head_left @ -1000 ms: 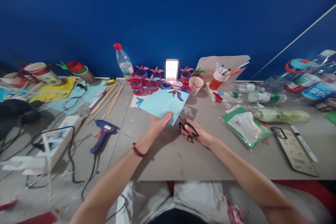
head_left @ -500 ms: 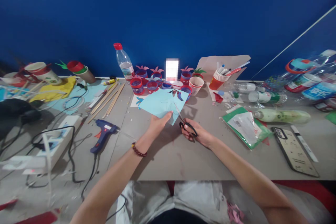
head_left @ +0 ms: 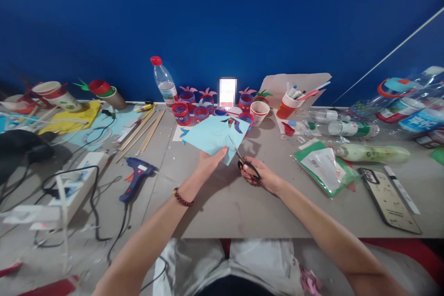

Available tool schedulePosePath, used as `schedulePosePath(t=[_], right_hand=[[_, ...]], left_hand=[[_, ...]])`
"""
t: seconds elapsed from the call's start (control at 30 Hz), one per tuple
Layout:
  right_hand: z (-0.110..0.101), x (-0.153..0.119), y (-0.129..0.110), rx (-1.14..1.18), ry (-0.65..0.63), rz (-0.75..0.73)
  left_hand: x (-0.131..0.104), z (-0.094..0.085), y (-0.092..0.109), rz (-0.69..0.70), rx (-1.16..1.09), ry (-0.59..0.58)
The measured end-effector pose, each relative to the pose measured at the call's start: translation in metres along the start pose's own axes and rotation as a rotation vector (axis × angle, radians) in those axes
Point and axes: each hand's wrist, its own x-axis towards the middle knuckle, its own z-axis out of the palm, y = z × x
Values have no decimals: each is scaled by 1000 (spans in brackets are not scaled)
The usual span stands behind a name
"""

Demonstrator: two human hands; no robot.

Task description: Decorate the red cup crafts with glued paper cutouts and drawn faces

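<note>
My left hand [head_left: 211, 161] pinches the near edge of a light blue sheet of paper [head_left: 204, 135], thumb on top and fingers beneath. Faint curved lines are drawn on the sheet. In my right hand [head_left: 259, 176] is a pair of black-handled scissors [head_left: 252, 169], fingers through the loops. The blades point away from me and reach into the right part of the sheet. Just behind the paper stand several decorated paper cups [head_left: 181, 114], red and blue with eyes and paper leaves, partly covered by the sheet. A plain paper cup [head_left: 259, 113] is to their right.
A blue glue gun [head_left: 137, 176] and a power strip [head_left: 81, 189] with cables lie left, near wooden sticks [head_left: 149, 135]. A bottle [head_left: 164, 84] stands behind. To the right are a cup of pens [head_left: 288, 106], a green packet [head_left: 328, 166], plastic bottles [head_left: 373, 152] and a phone [head_left: 390, 201].
The scissors and my right hand have shifted very slightly at the paper. My left hand and the sheet stay almost where they were.
</note>
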Motion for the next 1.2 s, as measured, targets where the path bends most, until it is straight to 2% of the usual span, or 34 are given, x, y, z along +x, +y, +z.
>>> schedulePosePath(t=[0.23,0.53,1.2], right_hand=[[0,1,1,7,-4,-18],[1,1,0,13,4,-24],[-2,3,3,10,21,-28]], left_hand=[[-3,1,8,-19,29,-5],[1,-2,2,0,41,-17],[1,-3,6,2,50,-37]])
